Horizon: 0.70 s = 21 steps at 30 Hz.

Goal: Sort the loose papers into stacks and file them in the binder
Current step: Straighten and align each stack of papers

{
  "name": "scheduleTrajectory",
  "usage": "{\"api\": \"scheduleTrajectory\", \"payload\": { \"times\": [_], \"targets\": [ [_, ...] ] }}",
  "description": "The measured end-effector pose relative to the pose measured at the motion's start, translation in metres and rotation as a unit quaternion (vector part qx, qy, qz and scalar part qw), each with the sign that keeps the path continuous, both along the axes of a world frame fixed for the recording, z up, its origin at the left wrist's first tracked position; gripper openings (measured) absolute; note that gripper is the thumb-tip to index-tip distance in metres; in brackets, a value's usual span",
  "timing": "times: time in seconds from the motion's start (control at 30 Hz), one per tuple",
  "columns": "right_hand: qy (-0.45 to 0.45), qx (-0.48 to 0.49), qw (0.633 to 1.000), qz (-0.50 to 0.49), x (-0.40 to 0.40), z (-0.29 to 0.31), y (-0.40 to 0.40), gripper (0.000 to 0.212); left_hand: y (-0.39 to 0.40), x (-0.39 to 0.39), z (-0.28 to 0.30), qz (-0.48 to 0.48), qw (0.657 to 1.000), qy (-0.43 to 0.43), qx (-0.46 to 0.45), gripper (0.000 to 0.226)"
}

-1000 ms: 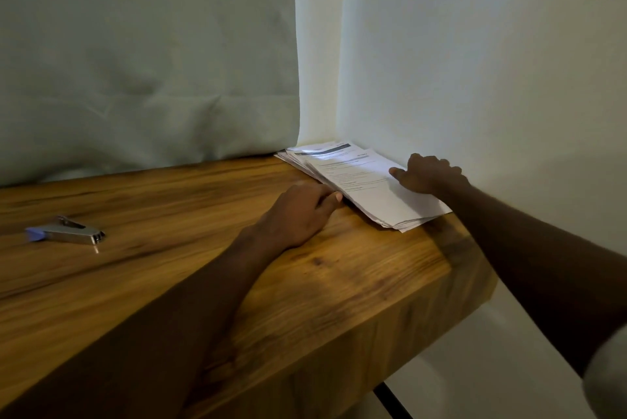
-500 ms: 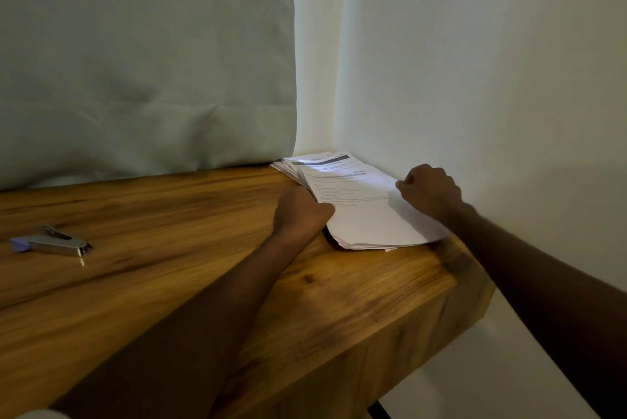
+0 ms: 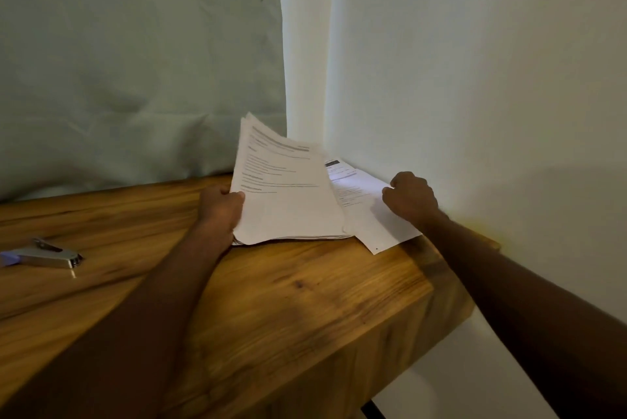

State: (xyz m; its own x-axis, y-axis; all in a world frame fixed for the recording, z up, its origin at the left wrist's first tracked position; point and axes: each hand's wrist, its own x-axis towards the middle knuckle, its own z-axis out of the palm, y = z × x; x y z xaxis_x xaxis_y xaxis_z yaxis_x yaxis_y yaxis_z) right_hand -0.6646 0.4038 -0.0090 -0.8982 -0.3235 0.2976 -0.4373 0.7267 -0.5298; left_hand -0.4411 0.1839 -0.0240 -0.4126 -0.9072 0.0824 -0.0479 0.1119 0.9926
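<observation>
At the far right corner of the wooden desk (image 3: pixel 305 300), hard against the wall, the sorting looks to be at its very start: the left hand (image 3: pixel 220 211) has its fingers and thumb curled round the left edge of a thick sheaf of papers (image 3: pixel 288 195), tilting it up off the desk with its lower edge near the wood, while the right hand (image 3: pixel 412 198), fingers curled, pinches the edge of the sheets left lying flat (image 3: pixel 369 215) beneath and to the right. No binder shows anywhere. I'd judge the next move is to carry the lifted sheaf clear to open desk and begin dealing pages into piles, keeping a firm hold so the loose sheets don't fan out or slide off the desk's edge. A second ago the whole pile lay flat with both hands only at its sides; since then the sheaf has been raised and split from the rest. A stapler (image 3: pixel 47 256) lies well to the left.
</observation>
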Motion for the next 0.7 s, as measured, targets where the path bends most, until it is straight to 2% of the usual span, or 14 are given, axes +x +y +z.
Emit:
{"api": "scheduleTrajectory", "payload": {
  "times": [0.07,0.13,0.2,0.27,0.33,0.4,0.47,0.57,0.7],
  "targets": [
    [0.011,0.097,0.995,0.002,0.004,-0.006,0.004,0.042,0.000,0.004,0.001,-0.006,1.000,-0.006,0.006,0.025],
    [-0.029,0.118,0.993,0.015,0.007,-0.013,0.003,0.053,0.005,0.001,0.000,-0.022,1.000,-0.011,0.004,0.027],
    [-0.007,0.120,0.992,0.023,0.012,-0.017,0.001,0.052,0.013,-0.007,-0.001,-0.033,0.999,-0.022,0.000,0.026],
    [0.024,0.081,0.996,0.030,0.018,-0.017,-0.001,0.041,0.016,-0.014,-0.002,-0.037,0.999,-0.040,-0.004,0.024],
    [0.032,-0.004,0.999,0.037,0.021,-0.016,-0.003,0.032,0.018,-0.018,-0.001,-0.034,0.998,-0.061,-0.006,0.023],
    [0.024,-0.079,0.996,0.033,0.020,-0.015,-0.004,0.027,0.019,-0.020,0.001,-0.041,0.997,-0.057,0.015,0.024],
    [0.005,-0.102,0.994,0.040,0.019,-0.016,-0.005,0.018,0.024,-0.021,0.003,-0.070,0.996,-0.037,0.048,0.026],
    [-0.036,-0.125,0.990,0.052,0.019,-0.019,-0.008,0.034,0.029,-0.024,0.003,-0.122,0.988,-0.002,0.091,0.034],
    [-0.063,-0.190,0.979,0.040,0.017,-0.022,-0.011,0.030,0.037,-0.035,-0.001,-0.156,0.986,-0.020,0.059,0.046]
  ]
}}
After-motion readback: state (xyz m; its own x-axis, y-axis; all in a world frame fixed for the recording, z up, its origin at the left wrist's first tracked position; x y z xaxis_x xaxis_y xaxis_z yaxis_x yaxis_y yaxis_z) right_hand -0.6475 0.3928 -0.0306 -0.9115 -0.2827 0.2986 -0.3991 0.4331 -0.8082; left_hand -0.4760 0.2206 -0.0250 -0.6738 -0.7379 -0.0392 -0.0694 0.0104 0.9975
